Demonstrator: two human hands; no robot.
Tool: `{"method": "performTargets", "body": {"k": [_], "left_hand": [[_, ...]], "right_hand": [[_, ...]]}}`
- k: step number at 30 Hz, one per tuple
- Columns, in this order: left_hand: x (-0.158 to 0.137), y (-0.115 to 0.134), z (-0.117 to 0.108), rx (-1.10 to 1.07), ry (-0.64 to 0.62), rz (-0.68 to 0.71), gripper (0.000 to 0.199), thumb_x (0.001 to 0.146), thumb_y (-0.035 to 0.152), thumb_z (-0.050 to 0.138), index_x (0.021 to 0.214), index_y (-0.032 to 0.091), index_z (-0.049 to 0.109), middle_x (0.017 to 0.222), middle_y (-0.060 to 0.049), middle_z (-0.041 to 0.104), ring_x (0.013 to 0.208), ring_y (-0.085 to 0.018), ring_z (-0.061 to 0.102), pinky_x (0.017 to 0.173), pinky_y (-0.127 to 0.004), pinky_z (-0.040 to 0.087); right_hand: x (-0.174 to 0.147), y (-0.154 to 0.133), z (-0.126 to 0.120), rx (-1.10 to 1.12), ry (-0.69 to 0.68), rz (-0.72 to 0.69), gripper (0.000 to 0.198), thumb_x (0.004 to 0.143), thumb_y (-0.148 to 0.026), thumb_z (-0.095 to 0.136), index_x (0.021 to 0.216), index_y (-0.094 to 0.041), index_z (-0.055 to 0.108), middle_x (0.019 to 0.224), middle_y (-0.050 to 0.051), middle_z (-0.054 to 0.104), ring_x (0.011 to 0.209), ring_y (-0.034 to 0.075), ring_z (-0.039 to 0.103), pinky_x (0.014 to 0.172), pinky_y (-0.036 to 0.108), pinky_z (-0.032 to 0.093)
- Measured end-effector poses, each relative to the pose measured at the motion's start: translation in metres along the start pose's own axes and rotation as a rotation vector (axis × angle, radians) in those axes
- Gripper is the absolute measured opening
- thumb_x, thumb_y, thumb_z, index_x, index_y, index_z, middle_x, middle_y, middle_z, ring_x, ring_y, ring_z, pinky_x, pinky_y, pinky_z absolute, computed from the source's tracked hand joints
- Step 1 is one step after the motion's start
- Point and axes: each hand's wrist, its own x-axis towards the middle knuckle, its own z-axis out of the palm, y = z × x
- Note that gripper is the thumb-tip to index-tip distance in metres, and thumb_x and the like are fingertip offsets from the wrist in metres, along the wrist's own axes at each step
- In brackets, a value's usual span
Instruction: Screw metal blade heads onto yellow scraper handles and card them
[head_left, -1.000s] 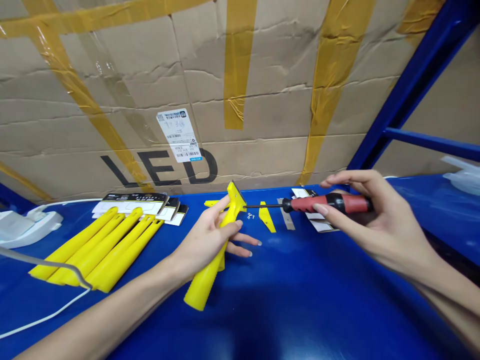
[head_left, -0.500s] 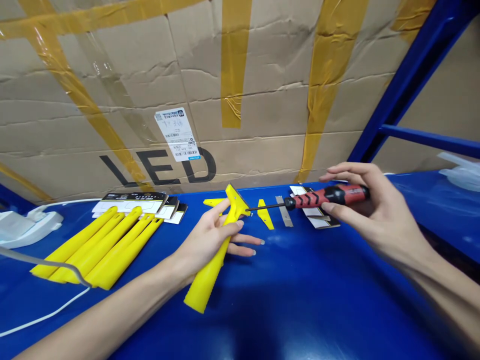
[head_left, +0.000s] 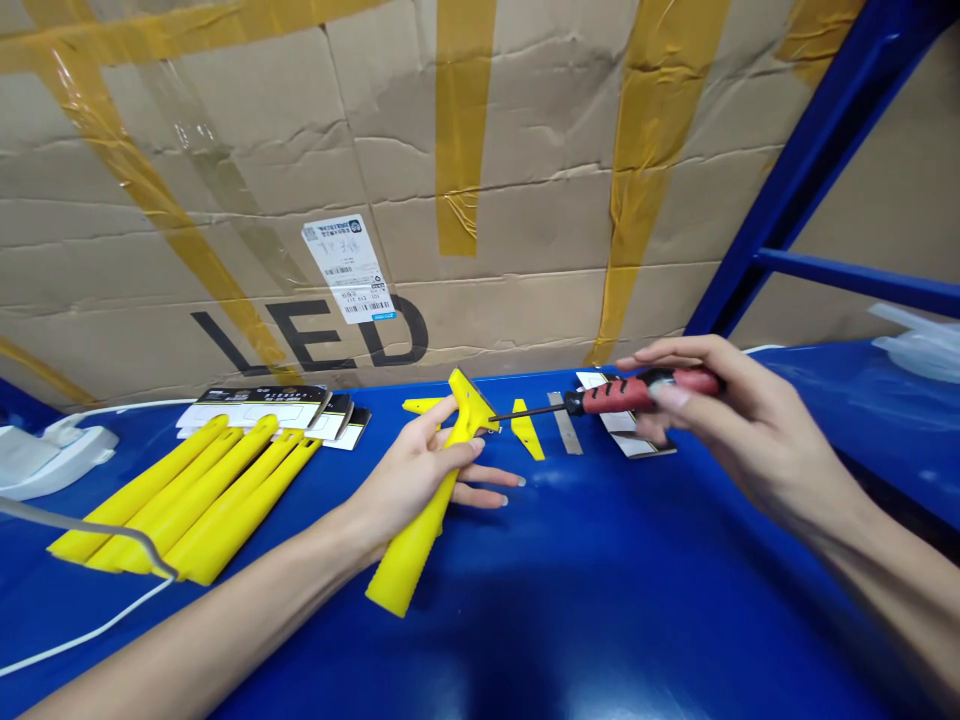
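Observation:
My left hand [head_left: 431,460] is closed round a yellow scraper [head_left: 420,545], thumb across its neck and the lower fingers stretched out. The scraper's wide head points up and its handle slants down to the left. My right hand [head_left: 739,420] grips a screwdriver [head_left: 611,395] with a red and black handle, held almost level. Its shaft reaches left to the scraper's head; the exact contact of the tip is too small to make out. Behind the shaft lie a loose yellow plate [head_left: 528,430] and a thin metal blade [head_left: 566,425]. Another yellow piece [head_left: 421,405] is partly hidden behind my left hand.
Several yellow scraper handles [head_left: 217,500] lie at the left, below printed cards [head_left: 255,408]. More cards [head_left: 630,435] are behind the screwdriver. A white plastic device [head_left: 56,460] and a cable stand far left. A large cardboard box [head_left: 540,250] and blue rack post [head_left: 795,170] close off the back.
My right fingers have shifted round the screwdriver handle, the thumb now lying over it. The left hand and scraper stay nearly still.

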Motion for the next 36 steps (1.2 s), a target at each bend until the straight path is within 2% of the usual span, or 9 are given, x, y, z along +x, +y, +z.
{"method": "performTargets", "body": {"k": [2, 11, 15, 19, 22, 25, 29, 33, 36], "left_hand": [[0.0004, 0.0008, -0.0005, 0.004, -0.003, -0.006, 0.071, 0.091, 0.006, 0.058, 0.154, 0.018, 0.027, 0.134, -0.021, 0.057, 0.085, -0.028, 0.078, 0.061, -0.025, 0.063], [0.0019, 0.0005, -0.0020, -0.008, 0.001, -0.016, 0.070, 0.092, 0.007, 0.058, 0.154, 0.017, 0.027, 0.134, -0.022, 0.058, 0.085, -0.028, 0.078, 0.067, -0.028, 0.064], [0.0011, 0.0003, -0.0032, -0.019, -0.008, -0.018, 0.070, 0.092, 0.008, 0.058, 0.154, 0.016, 0.027, 0.137, -0.023, 0.056, 0.086, -0.029, 0.078, 0.067, -0.028, 0.064], [0.0013, -0.0018, -0.0050, -0.025, -0.040, -0.016, 0.067, 0.092, 0.009, 0.060, 0.152, 0.017, 0.031, 0.139, -0.023, 0.056, 0.087, -0.029, 0.078, 0.066, -0.026, 0.063], [0.0022, -0.0026, -0.0059, -0.041, -0.060, -0.010, 0.076, 0.092, 0.008, 0.059, 0.155, 0.024, 0.021, 0.141, -0.022, 0.056, 0.087, -0.029, 0.078, 0.063, -0.026, 0.063], [0.0024, -0.0026, -0.0066, -0.049, -0.062, -0.021, 0.086, 0.092, 0.007, 0.058, 0.156, 0.033, 0.008, 0.140, -0.021, 0.057, 0.086, -0.030, 0.078, 0.060, -0.026, 0.063], [0.0023, -0.0024, -0.0080, -0.048, -0.084, -0.027, 0.086, 0.091, 0.009, 0.061, 0.154, 0.035, 0.009, 0.136, -0.022, 0.058, 0.086, -0.031, 0.078, 0.057, -0.024, 0.061], [0.0029, -0.0007, -0.0095, -0.066, -0.082, 0.003, 0.084, 0.089, 0.009, 0.064, 0.150, 0.034, 0.013, 0.130, -0.020, 0.062, 0.081, -0.030, 0.078, 0.057, -0.025, 0.061], [0.0034, 0.0010, -0.0094, -0.084, -0.068, -0.013, 0.083, 0.088, 0.008, 0.065, 0.148, 0.034, 0.014, 0.125, -0.018, 0.066, 0.079, -0.029, 0.078, 0.060, -0.026, 0.062]], "right_hand": [[0.0005, 0.0001, 0.0010, -0.012, 0.001, 0.057, 0.029, 0.087, -0.046, 0.068, 0.106, -0.024, 0.068, 0.060, -0.004, 0.060, 0.042, 0.011, 0.052, 0.042, 0.025, 0.046], [-0.0026, -0.0042, 0.0059, 0.025, 0.040, 0.054, 0.038, 0.080, -0.044, 0.076, 0.114, -0.030, 0.066, 0.089, 0.001, 0.073, 0.052, 0.013, 0.062, 0.048, 0.028, 0.051], [-0.0034, -0.0034, 0.0043, 0.025, 0.008, 0.090, 0.026, 0.087, -0.045, 0.069, 0.108, -0.030, 0.066, 0.057, -0.006, 0.059, 0.038, 0.012, 0.051, 0.039, 0.025, 0.044], [-0.0027, -0.0004, 0.0008, 0.080, 0.007, 0.057, 0.039, 0.079, -0.042, 0.077, 0.115, -0.032, 0.063, 0.083, -0.001, 0.071, 0.056, 0.016, 0.065, 0.050, 0.028, 0.053], [-0.0019, -0.0002, 0.0006, 0.011, 0.006, 0.100, 0.031, 0.085, -0.047, 0.071, 0.109, -0.029, 0.065, 0.070, -0.002, 0.067, 0.044, 0.012, 0.057, 0.040, 0.024, 0.046], [-0.0017, -0.0013, 0.0018, 0.084, 0.008, 0.046, 0.042, 0.077, -0.039, 0.079, 0.114, -0.030, 0.062, 0.097, 0.001, 0.073, 0.056, 0.014, 0.064, 0.051, 0.027, 0.055], [-0.0017, -0.0007, 0.0018, 0.032, 0.038, 0.084, 0.026, 0.081, -0.041, 0.075, 0.101, -0.026, 0.065, 0.068, -0.003, 0.066, 0.045, 0.013, 0.058, 0.041, 0.025, 0.048], [-0.0007, 0.0005, 0.0033, 0.103, 0.045, 0.026, 0.045, 0.074, -0.033, 0.081, 0.115, -0.032, 0.062, 0.098, 0.001, 0.073, 0.065, 0.018, 0.068, 0.053, 0.030, 0.057], [0.0001, -0.0025, 0.0060, 0.084, 0.052, 0.106, 0.039, 0.077, -0.035, 0.079, 0.112, -0.028, 0.062, 0.065, -0.004, 0.066, 0.044, 0.015, 0.059, 0.041, 0.027, 0.050]]}}
